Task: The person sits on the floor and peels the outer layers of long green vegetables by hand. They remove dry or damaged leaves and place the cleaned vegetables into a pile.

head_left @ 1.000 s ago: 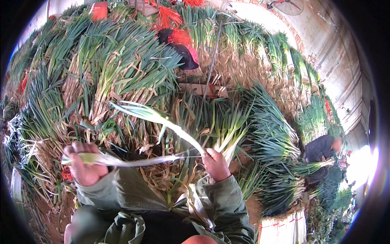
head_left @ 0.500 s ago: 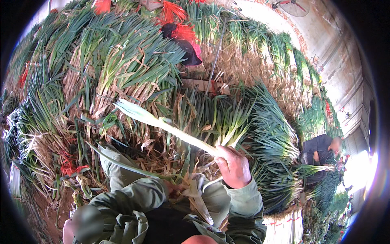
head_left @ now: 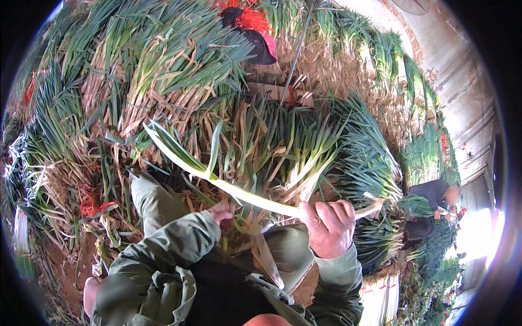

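Note:
My right hand (head_left: 333,228) is closed round the white stalk of a large green onion (head_left: 247,196). Its root end sticks out to the right of my fist, and its forked green leaves reach up to the left. Near the stalk's underside, over my lap, my left hand (head_left: 220,213) has its fingers partly spread, with no stalk visible in them. Dry peeled leaves (head_left: 266,261) hang between my knees, below and right of that hand.
Bunched green onions (head_left: 168,81) are heaped ahead and left; more bunches (head_left: 370,157) lie at the right. A bundle of white stalks (head_left: 380,299) stands at lower right. Red ties (head_left: 92,201) lie at left. Another person (head_left: 429,201) works at the far right.
The long green leaf at my left hand is gone from it, and that hand has moved up and left. My right hand has shifted right with the green onion, whose leaves now fork apart.

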A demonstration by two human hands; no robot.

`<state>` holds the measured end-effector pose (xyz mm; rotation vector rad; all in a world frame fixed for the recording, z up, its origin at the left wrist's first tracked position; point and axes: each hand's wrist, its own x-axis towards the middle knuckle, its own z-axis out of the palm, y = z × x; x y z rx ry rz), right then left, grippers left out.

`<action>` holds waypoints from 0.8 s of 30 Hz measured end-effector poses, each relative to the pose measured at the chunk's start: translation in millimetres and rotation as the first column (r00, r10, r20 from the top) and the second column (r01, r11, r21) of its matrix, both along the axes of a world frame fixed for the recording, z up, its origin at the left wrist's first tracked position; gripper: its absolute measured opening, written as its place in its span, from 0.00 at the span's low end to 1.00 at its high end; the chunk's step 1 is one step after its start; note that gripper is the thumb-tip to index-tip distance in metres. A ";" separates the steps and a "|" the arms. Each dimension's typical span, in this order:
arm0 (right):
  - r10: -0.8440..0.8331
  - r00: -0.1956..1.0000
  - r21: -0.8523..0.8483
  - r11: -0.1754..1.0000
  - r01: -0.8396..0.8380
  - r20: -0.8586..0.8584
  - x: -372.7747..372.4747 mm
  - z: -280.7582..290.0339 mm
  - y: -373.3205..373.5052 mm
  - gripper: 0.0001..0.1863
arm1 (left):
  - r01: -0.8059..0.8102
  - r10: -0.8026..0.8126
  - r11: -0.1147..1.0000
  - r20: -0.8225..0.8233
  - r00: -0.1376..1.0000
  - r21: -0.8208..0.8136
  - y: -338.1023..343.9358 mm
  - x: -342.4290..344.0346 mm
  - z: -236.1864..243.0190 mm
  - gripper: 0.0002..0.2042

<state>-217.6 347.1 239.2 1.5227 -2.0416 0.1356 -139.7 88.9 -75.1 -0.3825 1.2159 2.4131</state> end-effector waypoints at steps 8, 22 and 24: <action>-0.040 0.981 0.037 0.998 0.048 -0.191 4.1 -28.3 21.0 0.17 | -0.264 0.554 0.604 -0.158 0.818 0.752 -34.0 22.2 108.6 0.29; -0.148 0.951 0.034 0.989 0.144 0.272 10.1 -67.4 -30.4 0.24 | -0.416 0.617 0.664 -0.141 0.775 0.622 -11.8 16.9 94.5 0.14; -0.138 0.925 0.070 0.990 0.121 0.354 12.8 -73.6 -42.8 0.24 | -0.418 0.618 0.670 -0.149 0.772 0.613 -9.0 16.6 96.0 0.14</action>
